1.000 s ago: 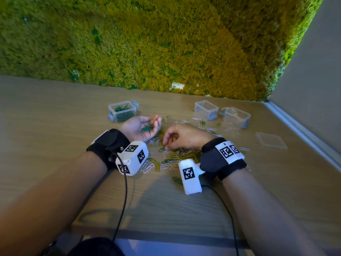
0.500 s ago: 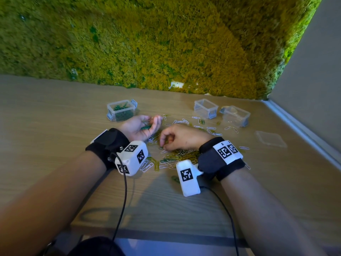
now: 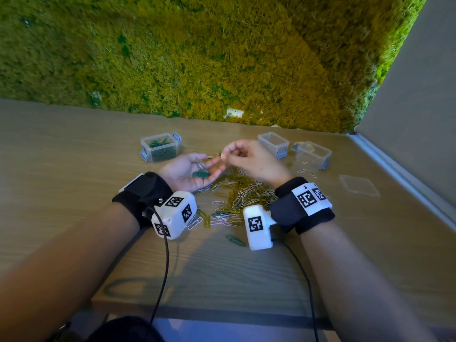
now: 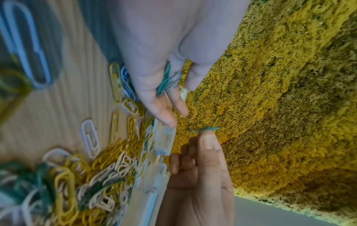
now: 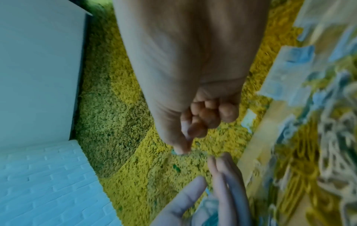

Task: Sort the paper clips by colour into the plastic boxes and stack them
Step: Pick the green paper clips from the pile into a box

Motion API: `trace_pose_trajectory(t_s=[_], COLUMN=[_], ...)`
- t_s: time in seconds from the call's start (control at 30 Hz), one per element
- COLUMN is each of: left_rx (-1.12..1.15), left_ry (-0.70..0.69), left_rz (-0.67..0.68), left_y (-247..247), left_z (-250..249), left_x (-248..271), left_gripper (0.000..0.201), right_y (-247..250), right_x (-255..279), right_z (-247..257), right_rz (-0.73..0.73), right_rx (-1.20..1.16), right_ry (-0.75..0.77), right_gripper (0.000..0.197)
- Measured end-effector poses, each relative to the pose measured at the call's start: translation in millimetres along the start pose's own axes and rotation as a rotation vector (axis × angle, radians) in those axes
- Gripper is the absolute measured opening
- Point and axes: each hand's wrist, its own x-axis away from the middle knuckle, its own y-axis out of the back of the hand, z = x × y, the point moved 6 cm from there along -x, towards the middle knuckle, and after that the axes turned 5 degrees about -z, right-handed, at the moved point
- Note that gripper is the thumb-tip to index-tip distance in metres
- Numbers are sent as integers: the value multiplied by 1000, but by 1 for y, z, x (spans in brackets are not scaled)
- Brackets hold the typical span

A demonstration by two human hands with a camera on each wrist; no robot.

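Observation:
My left hand lies palm up above the table, fingers relaxed, with a few green paper clips resting in the palm; the left wrist view shows the same green clips. My right hand hovers just past the left fingertips, thumb and forefinger pinching one green paper clip. A mixed pile of yellow, white and green clips lies on the table between my wrists. A clear box at the back left holds green clips.
Two more clear boxes stand at the back right, with a loose clear lid on the table to their right. One green clip lies alone near my right wrist. A moss wall runs along the table's far edge.
My right hand has lifted off the pile with a green clip and moved forward to the left hand's fingertips. The left hand stays palm up with its clips.

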Motion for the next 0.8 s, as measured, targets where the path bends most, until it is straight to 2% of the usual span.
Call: trace_pose_trajectory(t_s=[0.07,0.13,0.2,0.3,0.37,0.47,0.53,0.6,0.7,0.8], left_rx=[-3,3,59,155,127,-1,-90,-203,-324,-404], left_ry=[29,42,61,116,124,86,52,5,-28,-70], left_rz=[31,11,0,41,49,49,34,12,32,21], left_y=[-3,-4,-4,-5,-3,-6,-8,-9,-11,-8], left_z=[3,4,4,4,5,6,7,6,6,5], left_x=[3,3,2,0,0,0,2,4,6,5], left_gripper=[40,39,35,31,32,32,28,22,8,18], right_y=[8,12,15,11,4,-9,-12,-8,2,2], right_x=[-2,0,8,25,30,22,14,9,5,4], right_z=[-1,-10,-20,-25,-22,-21,-25,-29,-33,-33], right_rz=[-48,3,160,463,534,452,325,191,49,29], right_rx=[6,157,301,388,411,387,326,194,-122,-338], right_ry=[13,-74,-206,-379,-392,-282,-235,-238,-299,-301], right_gripper=[8,10,17,39,46,34,20,14,18,24])
